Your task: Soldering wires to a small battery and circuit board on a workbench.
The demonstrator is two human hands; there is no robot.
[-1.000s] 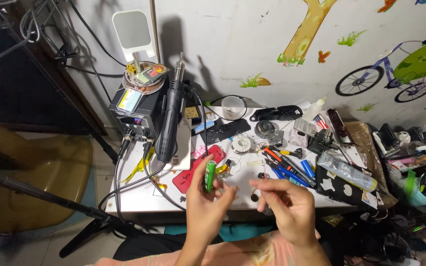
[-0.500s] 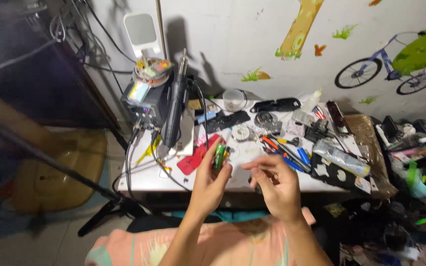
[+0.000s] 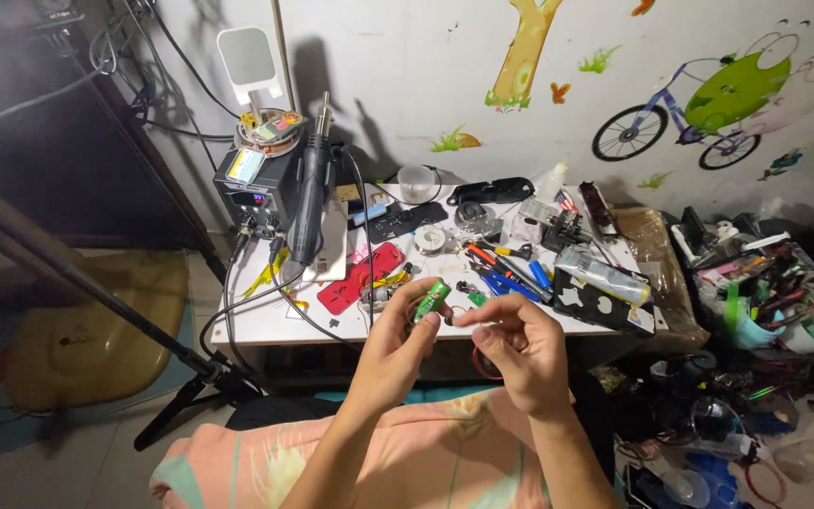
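Both hands have drifted a little lower and nearer the camera since half a second ago, the green piece riding along. Head view: the left hand [image 3: 393,344] has its fingers clamped on a small green part [image 3: 431,299], tilted, held up above the front edge of the white worktop [image 3: 256,325]. What the part is, hard to make out. The right hand [image 3: 520,344] sits just beside it, fingers pinched together at the tips; whether they grip anything is hidden. Both forearms rise from the lap, cut off below.
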